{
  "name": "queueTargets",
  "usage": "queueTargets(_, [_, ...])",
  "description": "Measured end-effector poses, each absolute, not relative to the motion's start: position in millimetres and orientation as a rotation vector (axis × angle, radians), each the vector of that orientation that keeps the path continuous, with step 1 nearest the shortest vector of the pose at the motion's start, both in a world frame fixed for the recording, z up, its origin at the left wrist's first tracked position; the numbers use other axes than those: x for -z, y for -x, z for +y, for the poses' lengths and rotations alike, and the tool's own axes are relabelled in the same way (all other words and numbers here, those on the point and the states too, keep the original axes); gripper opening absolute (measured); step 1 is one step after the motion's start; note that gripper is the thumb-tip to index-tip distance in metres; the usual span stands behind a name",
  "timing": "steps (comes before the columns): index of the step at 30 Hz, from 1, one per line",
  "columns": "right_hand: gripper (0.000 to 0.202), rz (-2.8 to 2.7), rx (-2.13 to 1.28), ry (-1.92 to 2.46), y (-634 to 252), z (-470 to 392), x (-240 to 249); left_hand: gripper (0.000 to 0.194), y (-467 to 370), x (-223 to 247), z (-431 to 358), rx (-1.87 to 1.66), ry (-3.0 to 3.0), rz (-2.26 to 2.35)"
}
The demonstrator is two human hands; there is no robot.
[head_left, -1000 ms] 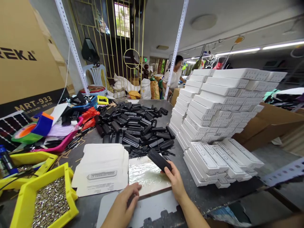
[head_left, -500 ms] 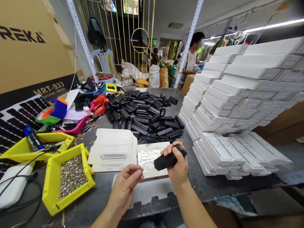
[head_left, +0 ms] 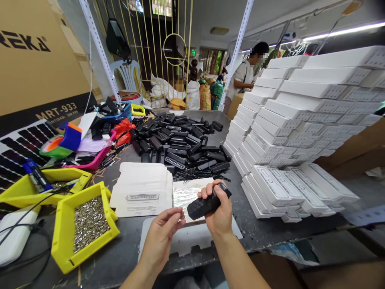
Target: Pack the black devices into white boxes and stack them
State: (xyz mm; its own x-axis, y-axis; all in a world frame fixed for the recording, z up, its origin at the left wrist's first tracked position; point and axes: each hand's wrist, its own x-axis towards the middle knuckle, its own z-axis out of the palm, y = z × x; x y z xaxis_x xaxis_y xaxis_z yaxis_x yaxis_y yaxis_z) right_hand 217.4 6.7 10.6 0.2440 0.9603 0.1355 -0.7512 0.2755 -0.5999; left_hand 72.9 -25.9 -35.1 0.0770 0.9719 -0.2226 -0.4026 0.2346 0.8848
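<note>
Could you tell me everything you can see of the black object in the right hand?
The black object is long and chunky, with fine slanting ridges on its surface; it looks like plastic. It is tilted, its lower end toward the left hand. The right hand grips it, fingers and thumb hiding part of it, above the shiny pad. Its underside is hidden.
</note>
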Motion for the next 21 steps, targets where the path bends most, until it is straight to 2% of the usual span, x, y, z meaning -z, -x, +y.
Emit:
queueTargets(15, [0.004, -0.372, -1.273, 0.397, -199, 9, -5, 0.012, -63, 30, -30, -1.252, -1.256, 1.114])
queueTargets(21, [0.007, -0.212, -1.274, 0.444, -196, 12, -4, 0.021, -69, 30, -31, -1.325, -1.207, 1.114])
